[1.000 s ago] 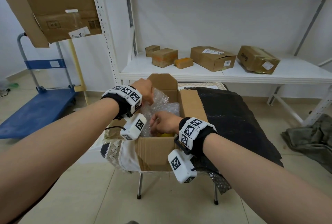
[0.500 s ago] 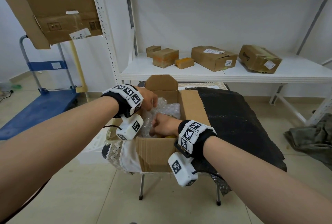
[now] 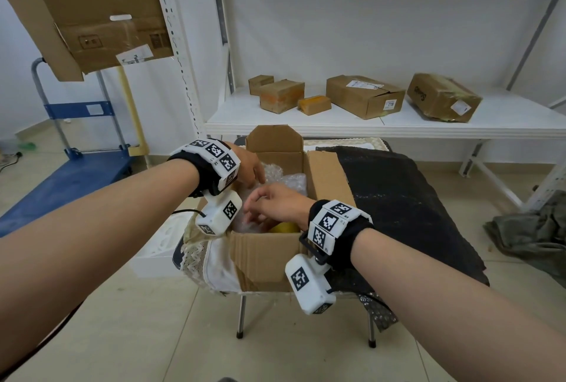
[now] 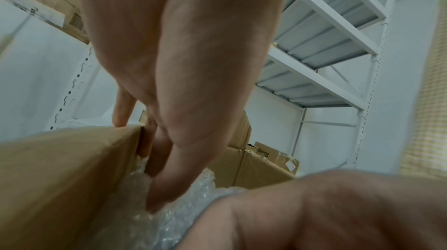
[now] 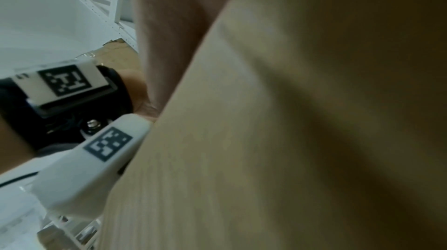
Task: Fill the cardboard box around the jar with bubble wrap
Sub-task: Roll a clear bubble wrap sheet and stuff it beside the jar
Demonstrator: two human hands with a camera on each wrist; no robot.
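Observation:
An open cardboard box stands on a small cloth-covered stool. Clear bubble wrap fills its far and left parts. The jar's yellow lid shows at the near wall. My left hand reaches down along the left wall. In the left wrist view its straight fingers press the bubble wrap beside the box wall, and one finger rests on the wall's rim. My right hand hovers over the box middle, fingers loosely spread and dipping onto the wrap left of the lid. The right wrist view shows only the box's outer wall.
A dark sheet drapes over the stool to the right of the box. Behind stands a white shelf carrying several cardboard parcels. A blue trolley and a white crate are on the left, and a grey cloth lies on the floor at right.
The bubble wrap that stood above the box rim has been pushed down inside. My left hand sank along the left wall; my right hand loosened from a curled push.

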